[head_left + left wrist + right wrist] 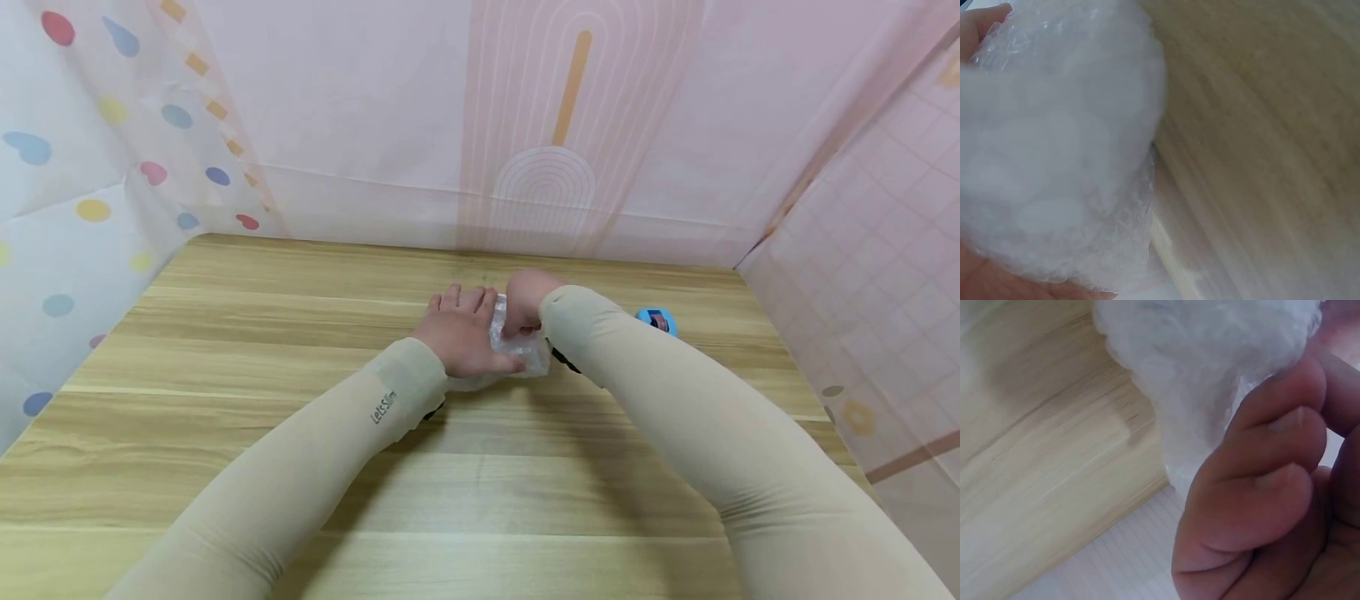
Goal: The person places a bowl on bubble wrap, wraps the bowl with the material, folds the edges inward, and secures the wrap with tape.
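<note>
A piece of clear bubble wrap (534,357) lies bunched on the table under both hands. In the left wrist view the bubble wrap (1060,144) fills the left side, blurred up close. My left hand (468,337) rests on it with spread, mostly straight fingers. Beside it, my right hand (527,302) bends down at the wrist over the wrap's right part. The right wrist view shows curled fingers (1254,506) gripping the edge of the bubble wrap (1204,375). Whether anything lies inside the wrap cannot be seen.
A small blue rounded object (657,321) with a dark middle sits on the wooden table (480,500), right of the right hand. Patterned cloth (360,108) hangs behind the table and on both sides.
</note>
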The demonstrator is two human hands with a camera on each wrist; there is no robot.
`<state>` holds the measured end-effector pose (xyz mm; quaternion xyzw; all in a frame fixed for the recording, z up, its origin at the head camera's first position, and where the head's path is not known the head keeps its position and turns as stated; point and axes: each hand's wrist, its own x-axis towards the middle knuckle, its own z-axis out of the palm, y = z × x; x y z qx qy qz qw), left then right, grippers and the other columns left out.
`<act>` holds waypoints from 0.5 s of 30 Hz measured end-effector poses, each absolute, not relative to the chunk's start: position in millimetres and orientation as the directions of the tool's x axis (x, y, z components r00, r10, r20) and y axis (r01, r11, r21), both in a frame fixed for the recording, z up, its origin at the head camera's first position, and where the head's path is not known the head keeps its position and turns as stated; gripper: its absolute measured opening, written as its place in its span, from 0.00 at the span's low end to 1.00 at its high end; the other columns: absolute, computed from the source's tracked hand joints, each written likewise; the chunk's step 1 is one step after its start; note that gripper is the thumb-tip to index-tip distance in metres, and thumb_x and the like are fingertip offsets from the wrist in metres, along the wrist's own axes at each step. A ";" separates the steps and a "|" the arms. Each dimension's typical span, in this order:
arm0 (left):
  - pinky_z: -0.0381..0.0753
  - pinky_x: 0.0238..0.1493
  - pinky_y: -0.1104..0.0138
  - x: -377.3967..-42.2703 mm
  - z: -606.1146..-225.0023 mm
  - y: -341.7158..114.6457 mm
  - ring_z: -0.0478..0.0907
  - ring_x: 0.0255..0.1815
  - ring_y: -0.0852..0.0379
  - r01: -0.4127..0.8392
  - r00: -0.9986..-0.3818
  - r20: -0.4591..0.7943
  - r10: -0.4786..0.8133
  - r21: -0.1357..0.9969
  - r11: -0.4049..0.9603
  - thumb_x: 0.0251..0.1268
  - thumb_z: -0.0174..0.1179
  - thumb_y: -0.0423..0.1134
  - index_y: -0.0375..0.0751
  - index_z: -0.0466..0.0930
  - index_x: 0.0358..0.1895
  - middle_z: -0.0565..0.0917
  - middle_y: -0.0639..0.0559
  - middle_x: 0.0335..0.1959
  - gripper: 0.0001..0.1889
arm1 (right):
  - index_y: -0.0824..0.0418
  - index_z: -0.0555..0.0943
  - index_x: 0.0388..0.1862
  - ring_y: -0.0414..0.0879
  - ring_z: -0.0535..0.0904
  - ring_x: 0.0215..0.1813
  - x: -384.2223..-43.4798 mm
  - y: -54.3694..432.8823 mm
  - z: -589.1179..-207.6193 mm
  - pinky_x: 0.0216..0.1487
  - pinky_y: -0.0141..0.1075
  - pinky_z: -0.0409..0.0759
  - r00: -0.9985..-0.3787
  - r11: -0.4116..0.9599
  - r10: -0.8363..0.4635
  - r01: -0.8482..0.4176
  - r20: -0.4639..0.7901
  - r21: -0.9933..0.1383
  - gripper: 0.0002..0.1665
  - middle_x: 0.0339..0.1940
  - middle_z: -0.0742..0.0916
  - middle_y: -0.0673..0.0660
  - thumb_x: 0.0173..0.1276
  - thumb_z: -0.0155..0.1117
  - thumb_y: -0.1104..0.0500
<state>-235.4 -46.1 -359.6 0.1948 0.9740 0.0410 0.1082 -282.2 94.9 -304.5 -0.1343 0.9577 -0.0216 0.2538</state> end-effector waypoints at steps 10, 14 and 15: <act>0.49 0.85 0.38 -233.9 -359.1 -46.5 0.44 0.87 0.30 0.371 -0.904 -0.186 0.385 0.109 0.922 0.56 0.51 0.85 0.41 0.41 0.87 0.50 0.45 0.89 0.67 | 0.54 0.75 0.12 0.38 0.66 0.18 -281.6 102.6 -307.6 0.23 0.30 0.65 -0.847 0.969 -0.244 -0.195 -0.472 -0.152 0.26 0.12 0.72 0.46 0.67 0.76 0.52; 0.49 0.85 0.38 -234.1 -359.2 -46.5 0.44 0.87 0.30 0.373 -0.904 -0.184 0.386 0.103 0.922 0.56 0.51 0.85 0.41 0.41 0.87 0.50 0.45 0.89 0.67 | 0.55 0.77 0.14 0.41 0.69 0.24 -277.8 105.6 -308.4 0.28 0.32 0.68 -0.862 0.971 -0.234 -0.180 -0.449 -0.159 0.25 0.15 0.76 0.47 0.67 0.76 0.50; 0.49 0.85 0.38 -234.2 -359.3 -46.5 0.44 0.87 0.30 0.373 -0.904 -0.184 0.386 0.103 0.922 0.56 0.51 0.85 0.41 0.41 0.87 0.50 0.45 0.89 0.67 | 0.55 0.78 0.15 0.42 0.71 0.26 -276.4 106.4 -308.5 0.30 0.33 0.70 -0.865 0.970 -0.237 -0.182 -0.441 -0.163 0.25 0.17 0.77 0.47 0.67 0.76 0.49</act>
